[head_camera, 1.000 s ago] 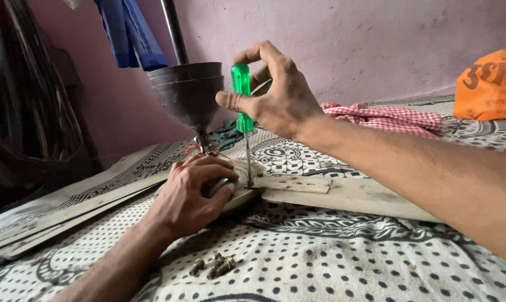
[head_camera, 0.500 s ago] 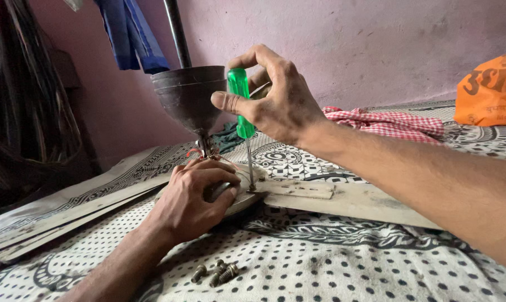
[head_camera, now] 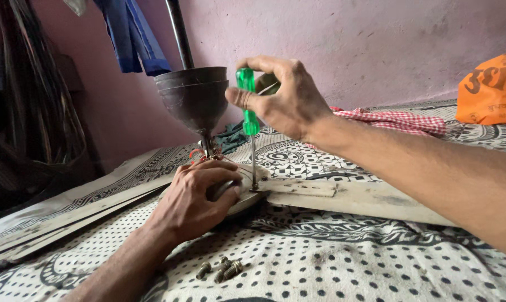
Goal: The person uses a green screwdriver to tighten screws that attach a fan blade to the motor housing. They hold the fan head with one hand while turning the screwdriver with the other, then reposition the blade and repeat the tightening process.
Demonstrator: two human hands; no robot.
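Right hand [head_camera: 289, 100] is pinched shut round the green screwdriver [head_camera: 247, 100], which now stands nearer upright than half a second ago, fingers shifted round the handle: a turn, by the look of it. Its tip sits on the fan blade [head_camera: 342, 197] bracket at the motor housing [head_camera: 239, 193], and the screw there looks not yet free. Left hand [head_camera: 194, 201] is clamped over the housing, at nine o'clock from the tip. Loose screws [head_camera: 222, 269] lie at six o'clock on the dotted sheet [head_camera: 348, 263].

green-handled screwdriver [head_camera: 248, 106] stands upright, tip on the dusty fan motor hub [head_camera: 239, 193] where the blade [head_camera: 348, 196] joins
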